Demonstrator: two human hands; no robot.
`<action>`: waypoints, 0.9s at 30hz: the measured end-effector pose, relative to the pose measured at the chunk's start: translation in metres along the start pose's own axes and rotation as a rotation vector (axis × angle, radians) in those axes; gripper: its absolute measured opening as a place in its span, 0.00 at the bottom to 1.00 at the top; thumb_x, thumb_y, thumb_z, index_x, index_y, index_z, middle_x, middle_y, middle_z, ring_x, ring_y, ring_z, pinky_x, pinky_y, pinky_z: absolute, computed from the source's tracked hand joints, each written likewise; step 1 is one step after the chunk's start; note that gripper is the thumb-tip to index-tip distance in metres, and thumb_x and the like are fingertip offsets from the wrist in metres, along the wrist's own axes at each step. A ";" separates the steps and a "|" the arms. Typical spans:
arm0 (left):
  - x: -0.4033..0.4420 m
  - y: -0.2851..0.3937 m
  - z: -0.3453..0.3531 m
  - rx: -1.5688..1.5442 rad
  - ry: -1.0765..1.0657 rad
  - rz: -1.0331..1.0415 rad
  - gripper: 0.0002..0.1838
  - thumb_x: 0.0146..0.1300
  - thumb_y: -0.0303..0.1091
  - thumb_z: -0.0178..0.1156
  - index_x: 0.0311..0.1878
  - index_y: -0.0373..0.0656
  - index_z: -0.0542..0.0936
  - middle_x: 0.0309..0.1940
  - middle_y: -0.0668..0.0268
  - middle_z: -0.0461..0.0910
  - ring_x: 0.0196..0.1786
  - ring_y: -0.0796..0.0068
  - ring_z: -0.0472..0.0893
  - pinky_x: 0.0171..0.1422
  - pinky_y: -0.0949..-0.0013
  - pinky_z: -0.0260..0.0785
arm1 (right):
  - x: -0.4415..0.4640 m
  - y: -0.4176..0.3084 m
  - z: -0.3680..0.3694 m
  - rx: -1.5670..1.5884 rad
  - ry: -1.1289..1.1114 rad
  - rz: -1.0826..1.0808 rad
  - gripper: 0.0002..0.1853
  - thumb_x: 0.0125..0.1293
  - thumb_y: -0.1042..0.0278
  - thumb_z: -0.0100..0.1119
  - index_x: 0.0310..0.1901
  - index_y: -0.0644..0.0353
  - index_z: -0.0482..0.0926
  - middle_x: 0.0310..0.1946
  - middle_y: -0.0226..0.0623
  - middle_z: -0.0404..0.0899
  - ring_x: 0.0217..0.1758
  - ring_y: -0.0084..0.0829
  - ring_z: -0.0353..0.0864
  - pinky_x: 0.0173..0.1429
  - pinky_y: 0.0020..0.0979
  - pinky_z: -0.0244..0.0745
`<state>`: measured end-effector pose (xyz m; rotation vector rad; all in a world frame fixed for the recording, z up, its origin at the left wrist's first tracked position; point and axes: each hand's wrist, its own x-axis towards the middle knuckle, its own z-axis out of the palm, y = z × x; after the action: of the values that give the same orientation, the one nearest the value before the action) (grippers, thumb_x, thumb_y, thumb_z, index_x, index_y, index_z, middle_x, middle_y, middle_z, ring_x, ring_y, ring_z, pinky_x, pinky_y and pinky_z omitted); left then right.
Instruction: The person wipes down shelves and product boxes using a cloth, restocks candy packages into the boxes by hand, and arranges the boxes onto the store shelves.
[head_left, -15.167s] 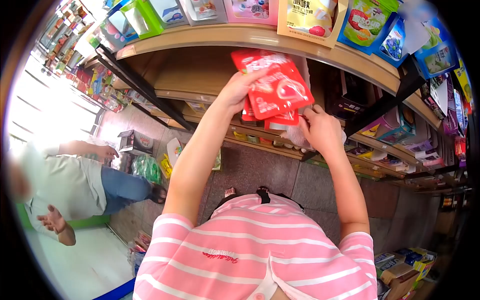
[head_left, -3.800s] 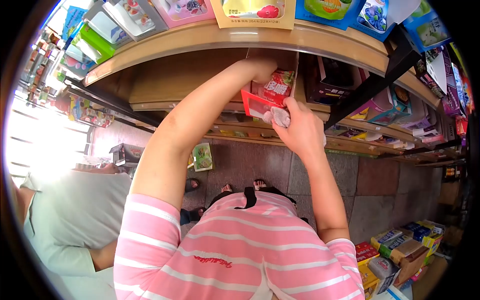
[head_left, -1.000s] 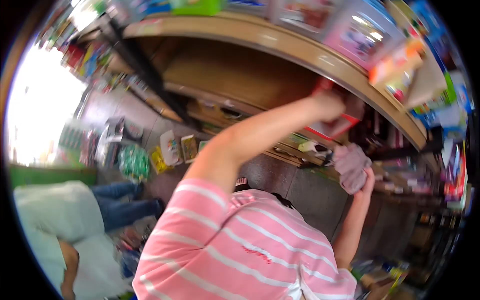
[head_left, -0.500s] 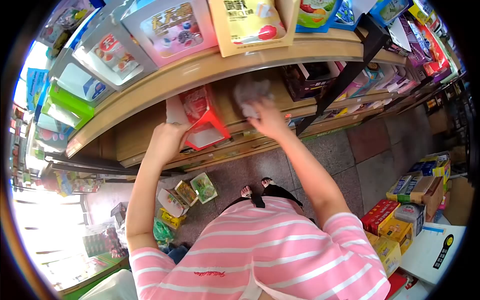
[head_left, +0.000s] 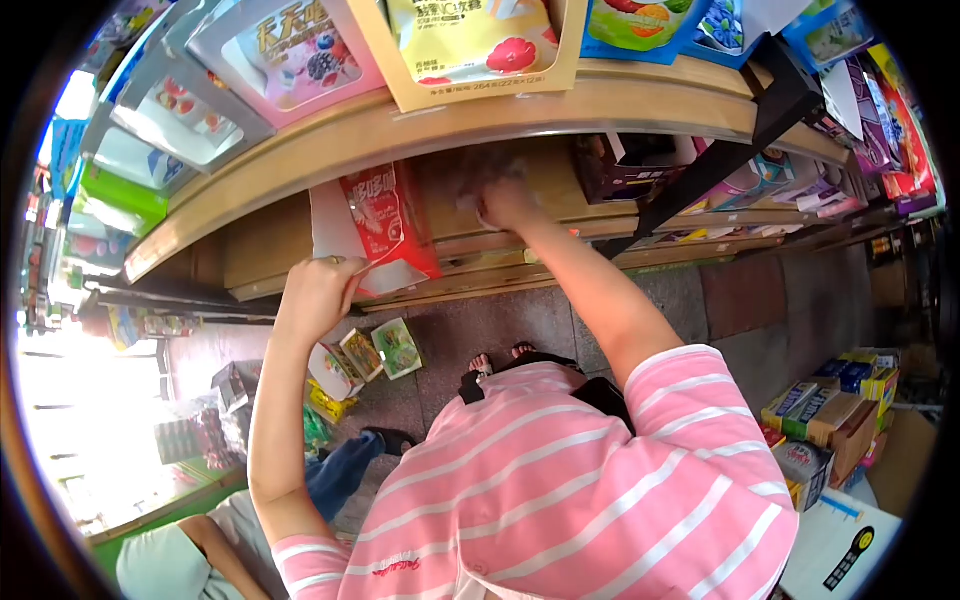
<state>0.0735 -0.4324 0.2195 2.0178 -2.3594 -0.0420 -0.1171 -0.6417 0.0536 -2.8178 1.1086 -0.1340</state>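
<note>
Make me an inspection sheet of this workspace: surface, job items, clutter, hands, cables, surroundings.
Surface: wood-toned shelf below a fuller upper shelf.
Job items: red box with red packets inside, tilted at the shelf's front edge; greyish cloth, blurred.
Clutter: dark box on the same shelf, to the right; open boxes on the floor; stacked cartons at lower right.
Hands: left hand grips the red box's near edge; right hand holds the cloth at the shelf.
Cables: nothing seen.
Surroundings: tiled floor; another person at lower left, partly in view; display boxes along the upper shelf.
</note>
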 end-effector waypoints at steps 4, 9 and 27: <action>-0.001 -0.003 0.000 -0.036 0.062 -0.015 0.04 0.53 0.30 0.57 0.30 0.41 0.78 0.19 0.55 0.74 0.26 0.54 0.75 0.33 0.58 0.67 | 0.034 0.030 0.018 0.111 0.038 -0.047 0.16 0.54 0.65 0.51 0.46 0.42 0.77 0.49 0.35 0.74 0.51 0.40 0.72 0.54 0.42 0.67; 0.000 -0.002 0.000 -0.010 0.064 -0.047 0.05 0.53 0.32 0.58 0.28 0.41 0.78 0.21 0.57 0.75 0.29 0.56 0.75 0.34 0.60 0.68 | 0.030 0.046 -0.021 0.354 0.139 -0.232 0.17 0.56 0.63 0.54 0.48 0.51 0.75 0.43 0.38 0.78 0.45 0.35 0.76 0.47 0.35 0.71; -0.020 -0.005 0.017 -0.131 0.261 -0.242 0.08 0.45 0.30 0.62 0.30 0.40 0.76 0.30 0.56 0.76 0.44 0.58 0.75 0.43 0.61 0.70 | 0.112 0.150 -0.006 0.086 0.088 -0.040 0.19 0.53 0.64 0.52 0.49 0.50 0.73 0.44 0.42 0.75 0.45 0.40 0.75 0.46 0.38 0.72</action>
<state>0.0809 -0.4137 0.2024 2.0891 -1.9021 0.0545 -0.1371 -0.8277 0.0442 -2.7826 1.0372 -0.3047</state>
